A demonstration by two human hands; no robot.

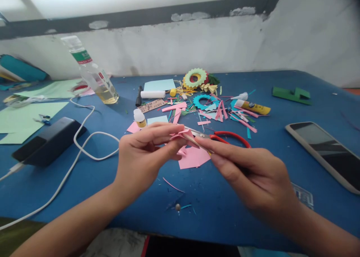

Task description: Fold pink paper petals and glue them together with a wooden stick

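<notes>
Pink folded paper (184,132) was pinched, at the centre of the frame, by the left hand (143,148); a slender tool (191,138) was gripped by the right hand (253,171), its tip at the folds; firm support and light pressure seemed needed, lest tearing occur.

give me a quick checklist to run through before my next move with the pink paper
1. Pink paper pinched in left hand: ok.
2. Stick gripped in right hand, one end at the paper: ok.
3. Scissors fully shut: cannot tell, the blades are partly hidden behind the hands.
4. Small bottle capped and upright: ok.
5. Cable well away from the left hand: not ok, its loop comes right up beside it.
6. Scraps tidied up: not ok, they lie scattered beyond the hands.
</notes>
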